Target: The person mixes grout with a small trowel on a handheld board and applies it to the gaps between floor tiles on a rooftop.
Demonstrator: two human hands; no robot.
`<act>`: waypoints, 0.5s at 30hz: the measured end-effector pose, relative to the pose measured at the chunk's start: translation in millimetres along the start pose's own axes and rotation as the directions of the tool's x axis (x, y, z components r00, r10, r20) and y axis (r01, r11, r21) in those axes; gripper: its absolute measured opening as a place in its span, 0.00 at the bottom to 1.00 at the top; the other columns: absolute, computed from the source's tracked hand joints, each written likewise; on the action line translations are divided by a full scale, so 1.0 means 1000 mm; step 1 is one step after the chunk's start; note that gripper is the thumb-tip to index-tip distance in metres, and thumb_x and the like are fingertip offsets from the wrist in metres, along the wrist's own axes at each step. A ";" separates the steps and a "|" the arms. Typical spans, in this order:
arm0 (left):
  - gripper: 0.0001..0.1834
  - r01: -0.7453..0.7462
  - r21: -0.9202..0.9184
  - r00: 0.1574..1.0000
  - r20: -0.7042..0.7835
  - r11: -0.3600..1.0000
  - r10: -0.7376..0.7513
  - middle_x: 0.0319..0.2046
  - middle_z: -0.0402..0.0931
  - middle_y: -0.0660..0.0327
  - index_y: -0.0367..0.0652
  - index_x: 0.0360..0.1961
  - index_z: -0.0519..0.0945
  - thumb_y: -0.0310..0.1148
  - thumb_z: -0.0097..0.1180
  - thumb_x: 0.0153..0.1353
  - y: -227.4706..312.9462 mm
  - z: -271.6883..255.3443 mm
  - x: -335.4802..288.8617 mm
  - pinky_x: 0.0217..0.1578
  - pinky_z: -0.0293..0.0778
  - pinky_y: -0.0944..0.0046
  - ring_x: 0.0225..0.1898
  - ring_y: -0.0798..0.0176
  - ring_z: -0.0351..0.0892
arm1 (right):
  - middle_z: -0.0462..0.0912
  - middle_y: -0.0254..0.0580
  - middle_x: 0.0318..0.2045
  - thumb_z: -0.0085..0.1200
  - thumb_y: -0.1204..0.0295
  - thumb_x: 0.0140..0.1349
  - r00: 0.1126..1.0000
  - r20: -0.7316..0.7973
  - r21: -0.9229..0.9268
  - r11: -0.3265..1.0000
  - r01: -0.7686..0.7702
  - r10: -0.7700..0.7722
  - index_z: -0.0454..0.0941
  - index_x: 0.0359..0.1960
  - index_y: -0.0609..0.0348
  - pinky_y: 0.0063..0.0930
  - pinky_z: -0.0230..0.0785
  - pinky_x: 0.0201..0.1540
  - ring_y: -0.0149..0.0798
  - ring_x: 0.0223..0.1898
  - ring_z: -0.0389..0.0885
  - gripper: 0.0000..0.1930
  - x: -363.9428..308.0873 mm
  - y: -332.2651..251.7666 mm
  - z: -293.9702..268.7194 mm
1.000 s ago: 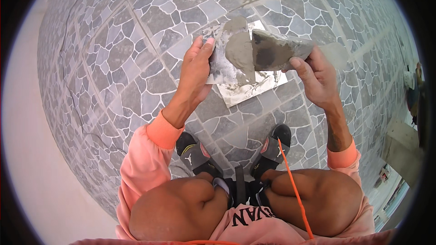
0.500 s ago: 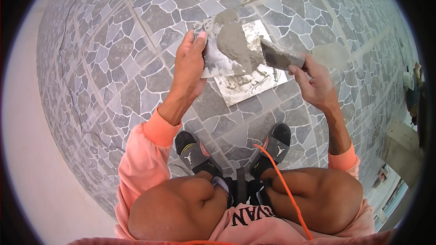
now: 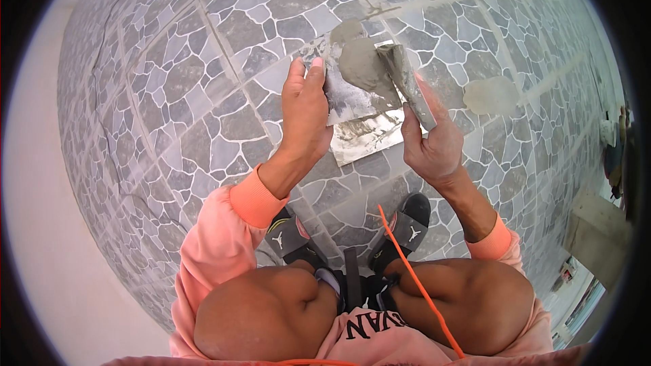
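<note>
My left hand [image 3: 305, 105] grips the left edge of a flat, smeared metal plate [image 3: 346, 104], its thumb on top and its other fingers partly hidden. Wet grey mortar [image 3: 366, 66] lies in a thick patch on that plate. In my right hand [image 3: 435, 139] is a flat scraper [image 3: 413, 85], pinched between thumb and fingers and tilted up on edge. The scraper's blade meets or nearly meets the plate's right side by the mortar. Beneath both, a white square board [image 3: 369, 139] streaked with grey lies on the floor, largely covered by the plate.
Stone-patterned tiles [image 3: 183, 74] with pale joints spread all around. A light grey patch [image 3: 491, 96] marks the floor at right. My sandalled feet [image 3: 405, 227] stand close below the board. An orange cord [image 3: 424, 285] hangs in front of me. A pale block [image 3: 597, 230] stands at far right.
The scraper has swung more upright and moved left against the plate's right side. The plate with its mortar has shifted slightly right in my left hand.
</note>
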State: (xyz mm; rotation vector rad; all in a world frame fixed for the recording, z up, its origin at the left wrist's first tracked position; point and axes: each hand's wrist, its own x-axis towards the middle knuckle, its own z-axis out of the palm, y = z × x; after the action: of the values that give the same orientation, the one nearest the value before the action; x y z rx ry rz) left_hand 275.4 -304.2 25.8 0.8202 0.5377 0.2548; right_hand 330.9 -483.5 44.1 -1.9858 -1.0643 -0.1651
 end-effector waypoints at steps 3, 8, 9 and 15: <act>0.11 0.032 -0.037 0.999 0.020 0.999 -0.031 0.44 0.76 0.59 0.40 0.50 0.68 0.33 0.37 0.73 0.002 0.008 -0.004 0.44 0.80 0.64 0.43 0.67 0.78 | 0.73 0.57 0.58 0.50 0.89 0.55 0.996 -0.025 0.066 0.994 0.089 -0.088 0.63 0.63 0.65 0.32 0.65 0.60 0.50 0.59 0.74 0.30 -0.002 0.011 0.008; 0.13 0.018 -0.024 1.000 0.019 1.000 -0.018 0.44 0.75 0.58 0.37 0.53 0.66 0.32 0.38 0.72 -0.004 0.001 -0.005 0.42 0.80 0.65 0.42 0.68 0.78 | 0.69 0.59 0.60 0.47 0.95 0.42 0.987 0.007 -0.049 0.986 0.160 -0.160 0.64 0.62 0.64 0.39 0.67 0.61 0.56 0.62 0.69 0.38 -0.013 0.033 0.022; 0.15 0.007 -0.023 1.000 0.025 1.000 -0.006 0.43 0.75 0.58 0.35 0.55 0.64 0.31 0.39 0.72 -0.005 0.001 -0.005 0.40 0.79 0.65 0.41 0.68 0.77 | 0.69 0.59 0.60 0.47 0.95 0.42 0.987 0.007 -0.052 0.986 0.158 -0.158 0.64 0.62 0.64 0.39 0.67 0.61 0.56 0.62 0.69 0.38 -0.016 0.037 0.024; 0.15 -0.015 0.032 0.999 0.030 0.999 0.014 0.43 0.76 0.60 0.36 0.54 0.67 0.32 0.42 0.71 -0.008 -0.003 -0.005 0.40 0.77 0.69 0.41 0.71 0.76 | 0.72 0.59 0.58 0.47 0.91 0.49 0.998 0.030 -0.095 0.994 0.054 -0.051 0.66 0.61 0.64 0.38 0.70 0.58 0.57 0.58 0.72 0.32 -0.032 0.062 0.022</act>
State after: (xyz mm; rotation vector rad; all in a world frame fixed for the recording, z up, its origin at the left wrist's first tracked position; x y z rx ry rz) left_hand 269.8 -309.6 19.9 0.8583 0.5094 0.2476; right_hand 350.6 -504.6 -23.4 -2.0519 -1.1460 -0.2212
